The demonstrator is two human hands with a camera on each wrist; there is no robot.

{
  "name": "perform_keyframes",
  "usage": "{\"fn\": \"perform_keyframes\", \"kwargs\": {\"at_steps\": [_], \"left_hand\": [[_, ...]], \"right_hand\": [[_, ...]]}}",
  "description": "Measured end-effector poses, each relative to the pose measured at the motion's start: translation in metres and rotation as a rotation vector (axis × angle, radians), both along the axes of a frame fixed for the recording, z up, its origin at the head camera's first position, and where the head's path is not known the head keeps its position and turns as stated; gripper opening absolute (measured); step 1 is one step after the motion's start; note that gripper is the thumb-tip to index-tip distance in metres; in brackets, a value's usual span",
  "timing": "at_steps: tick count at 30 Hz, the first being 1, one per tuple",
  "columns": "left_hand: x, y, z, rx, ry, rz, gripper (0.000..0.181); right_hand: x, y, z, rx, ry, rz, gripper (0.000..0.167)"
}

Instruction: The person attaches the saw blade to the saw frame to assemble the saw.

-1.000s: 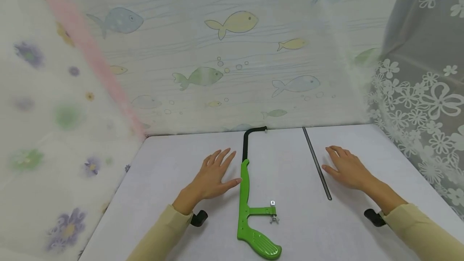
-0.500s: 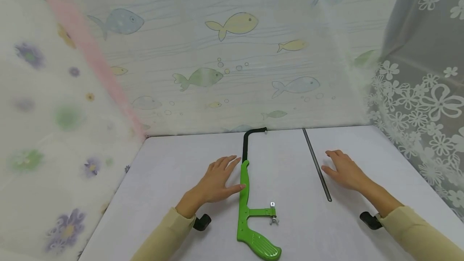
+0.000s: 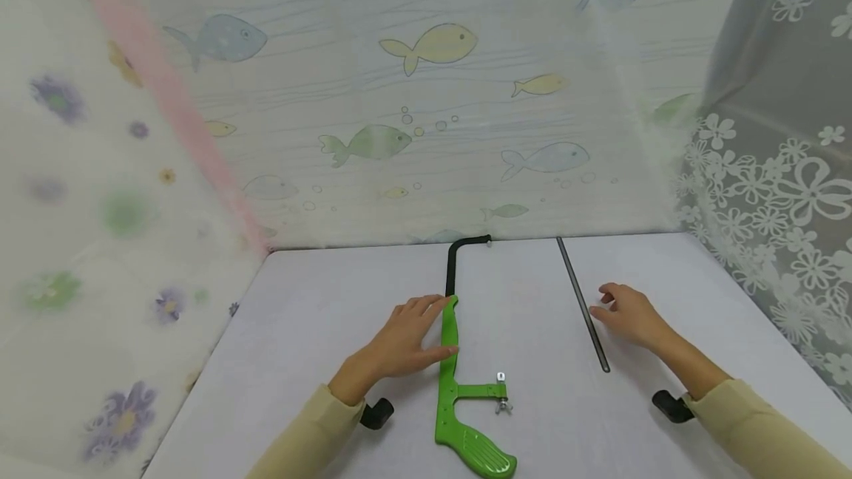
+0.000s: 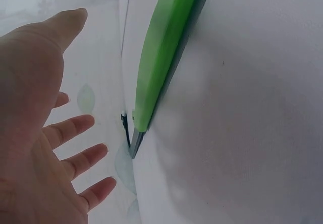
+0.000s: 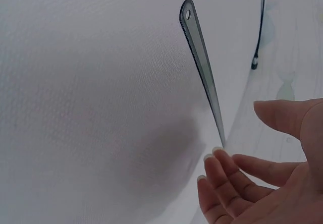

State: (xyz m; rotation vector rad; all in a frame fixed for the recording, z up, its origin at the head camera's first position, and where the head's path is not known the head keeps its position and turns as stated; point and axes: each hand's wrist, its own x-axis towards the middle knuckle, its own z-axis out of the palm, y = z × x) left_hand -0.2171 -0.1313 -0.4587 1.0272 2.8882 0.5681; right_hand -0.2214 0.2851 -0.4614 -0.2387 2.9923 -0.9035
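A hacksaw frame (image 3: 447,368) with a green handle and a black bent front bar lies on the white table, with no blade fitted. Over its green upper part hovers my left hand (image 3: 402,338), fingers spread; in the left wrist view a gap shows between the hand and the green grip (image 4: 161,62). To the right lies a loose grey hacksaw blade (image 3: 583,305), its toothed edge and end hole visible in the right wrist view. Just right of the blade, my right hand (image 3: 629,314) is held above the table with fingers loosely bent, holding nothing.
A bracket with a wing nut (image 3: 503,405) sticks out from the frame's right side. Behind the white table (image 3: 319,294) hangs a fish-patterned curtain (image 3: 426,131). A lace curtain (image 3: 785,191) borders the right, and a flowered sheet (image 3: 100,242) the left.
My left hand has moved right and slightly nearer me, from beside the hacksaw frame to over it. My right hand has lowered slightly, and its fingers have bent more. The frame and blade stay put.
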Motion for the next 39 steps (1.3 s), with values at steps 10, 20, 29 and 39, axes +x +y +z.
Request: {"fn": "perform_keyframes", "kwargs": {"at_steps": [10, 20, 29, 39], "left_hand": [[0.003, 0.010, 0.001, -0.029, -0.034, -0.016, 0.078], [0.007, 0.016, 0.001, -0.020, -0.058, -0.077, 0.075], [0.012, 0.023, -0.001, -0.029, -0.118, -0.098, 0.068], [0.014, 0.030, -0.006, -0.034, -0.144, -0.149, 0.059]], "right_hand": [[0.001, -0.004, 0.002, -0.023, -0.012, -0.036, 0.041], [0.000, -0.008, 0.001, -0.042, -0.050, -0.067, 0.034], [-0.003, -0.009, -0.004, -0.024, -0.076, -0.087, 0.030], [-0.004, -0.014, -0.005, 0.003, -0.116, -0.116, 0.027]]}}
